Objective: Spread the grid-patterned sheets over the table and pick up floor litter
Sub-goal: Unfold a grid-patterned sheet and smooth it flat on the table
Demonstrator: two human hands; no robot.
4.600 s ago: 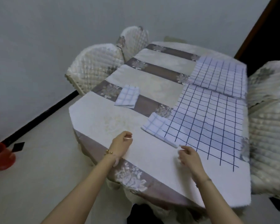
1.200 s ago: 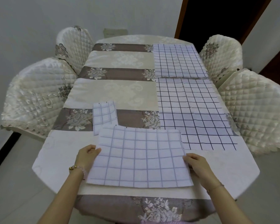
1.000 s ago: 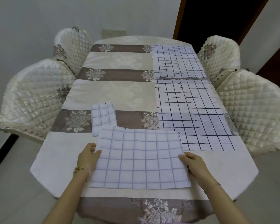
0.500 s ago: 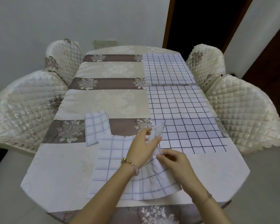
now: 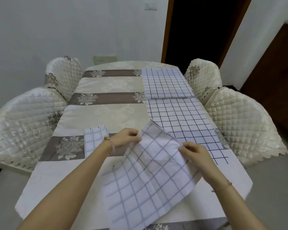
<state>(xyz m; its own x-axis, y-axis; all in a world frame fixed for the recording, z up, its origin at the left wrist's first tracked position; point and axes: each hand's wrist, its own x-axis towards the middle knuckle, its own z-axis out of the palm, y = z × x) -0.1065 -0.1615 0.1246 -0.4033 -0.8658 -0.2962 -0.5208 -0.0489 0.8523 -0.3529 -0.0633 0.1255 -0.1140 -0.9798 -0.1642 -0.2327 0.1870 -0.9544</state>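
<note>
Head view: cream and brown floral-clothed desk [image 5: 61,181], seen from above the hands.
Item in hand: white folded cloth sheet with pale grey grid [image 5: 148,178], raised and tilted over the near middle of the desk. We cannot tell whether its lower end touches.
Left hand [image 5: 125,138]: fingers [image 5: 136,134] curled, pinching the sheet's upper left edge.
Right hand [image 5: 195,152]: fingers [image 5: 184,147] curled, pinching the upper right edge.
Change: a second ago this sheet lay flat with one hand at each side. Both hands have since come together at its far end and lifted it.
Meaning: we judge that unfolding has begun, but this sheet is not yet spread.
Already spread: far dark-grid white sheet [image 5: 165,83] and near dark-grid white sheet [image 5: 181,118], end to end along the desk's right half.
Waiting: small folded grid sheet [image 5: 93,138], flat at left centre, just behind the left wrist.
Litter: we see none, and we judge the floor step is still to come.
Writing: none legible. The white wall plate [image 5: 150,6] shows no readable mark.
</note>
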